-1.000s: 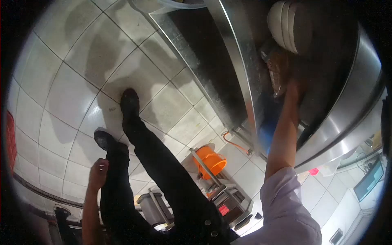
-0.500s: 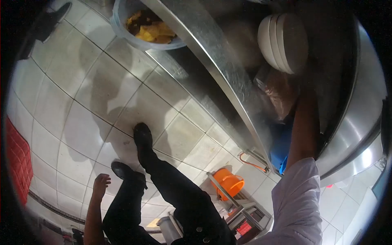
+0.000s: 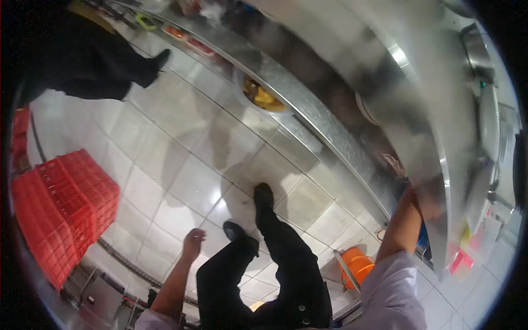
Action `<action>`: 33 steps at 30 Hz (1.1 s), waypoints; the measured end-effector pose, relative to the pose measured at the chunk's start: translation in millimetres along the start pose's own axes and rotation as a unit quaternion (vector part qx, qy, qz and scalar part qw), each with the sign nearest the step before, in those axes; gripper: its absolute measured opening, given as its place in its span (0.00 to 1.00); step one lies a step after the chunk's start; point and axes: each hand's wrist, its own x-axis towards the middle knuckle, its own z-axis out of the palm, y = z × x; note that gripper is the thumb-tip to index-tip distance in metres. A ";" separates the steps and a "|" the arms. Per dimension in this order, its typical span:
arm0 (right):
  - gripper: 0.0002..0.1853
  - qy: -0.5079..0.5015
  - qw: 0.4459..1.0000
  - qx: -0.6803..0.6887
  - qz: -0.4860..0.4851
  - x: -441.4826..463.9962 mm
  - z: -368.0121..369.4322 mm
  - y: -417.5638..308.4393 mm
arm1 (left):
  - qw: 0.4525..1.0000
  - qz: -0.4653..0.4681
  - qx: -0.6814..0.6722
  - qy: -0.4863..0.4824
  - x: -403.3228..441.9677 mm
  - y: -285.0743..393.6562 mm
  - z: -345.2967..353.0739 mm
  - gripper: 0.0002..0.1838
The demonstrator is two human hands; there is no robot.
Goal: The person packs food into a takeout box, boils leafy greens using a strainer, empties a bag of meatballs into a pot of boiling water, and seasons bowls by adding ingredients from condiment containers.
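My left hand (image 3: pixel 194 243) hangs over the tiled floor, its fingers loosely bent and apart, with nothing in it. On the right, my right forearm (image 3: pixel 400 225) reaches in under the steel counter (image 3: pixel 423 132). My right hand is hidden by the counter's edge, so whatever it touches cannot be seen. Near where the arm goes in, a clear plastic bag (image 3: pixel 392 163) lies on the steel shelf (image 3: pixel 335 135). Part of a white bowl's rim (image 3: pixel 365 108) shows behind the counter edge.
A tub with yellow pieces (image 3: pixel 263 96) stands beside the shelf. Red crates (image 3: pixel 69 203) are at the left. Another person's dark-clothed leg (image 3: pixel 99 60) is at the upper left. An orange bucket (image 3: pixel 357 267) stands at the lower right, and metal pans (image 3: pixel 477 55) at the upper right.
The view has swung, bringing in more of the red crates, the other person and the counter top. The bowls and my right hand have become mostly covered by the counter. My left hand remains empty.
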 end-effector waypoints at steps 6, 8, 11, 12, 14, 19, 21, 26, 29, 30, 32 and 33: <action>0.13 -0.129 0.954 -0.261 -0.073 -203.0 -7.1 -35.9 | 0.976 0.020 0.161 -0.146 -63.4 247.1 146.2 0.10; 0.08 -0.004 0.994 0.100 0.042 -191.0 -131.6 -145.0 | 0.951 0.026 0.234 -0.199 -85.6 319.1 188.7 0.14; 0.15 -0.029 0.969 0.236 0.074 -254.5 -153.2 -148.3 | 0.921 0.011 0.298 -0.252 -116.4 406.9 241.8 0.18; 0.17 -0.086 0.951 0.281 0.102 -268.5 -156.4 -149.3 | 0.915 -0.005 0.301 -0.269 -124.6 426.7 259.3 0.19; 0.12 -0.158 0.958 0.236 0.048 -269.5 -230.9 -171.1 | 0.899 -0.040 0.329 -0.286 -116.2 425.6 276.8 0.25; 0.06 -0.286 0.909 0.256 -0.165 -242.7 -366.2 -185.1 | 0.903 -0.170 0.264 -0.293 -132.8 498.6 313.3 0.47; 0.08 -0.298 0.877 0.288 -0.242 -218.3 -412.9 -197.6 | 0.886 -0.209 0.233 -0.344 -144.2 537.0 315.5 0.54; 0.13 -0.285 0.811 0.285 -0.425 -92.7 -516.3 -279.8 | 0.958 -0.109 0.118 -0.238 -164.2 625.9 269.5 0.33; 0.17 -0.254 0.727 0.378 -0.514 38.7 -563.5 -358.7 | 0.986 0.057 0.043 -0.149 -142.0 687.3 228.2 0.31; 0.18 -0.223 0.712 0.407 -0.527 87.9 -579.0 -385.7 | 0.987 0.102 0.033 -0.121 -134.1 717.0 220.8 0.31; 0.19 -0.195 0.708 0.430 -0.525 193.5 -608.5 -443.3 | 0.981 0.178 0.021 -0.070 -114.0 776.2 198.9 0.30; 0.17 -0.120 0.717 0.440 -0.527 249.7 -619.0 -473.2 | 0.975 0.207 0.034 -0.073 -97.4 800.5 189.2 0.30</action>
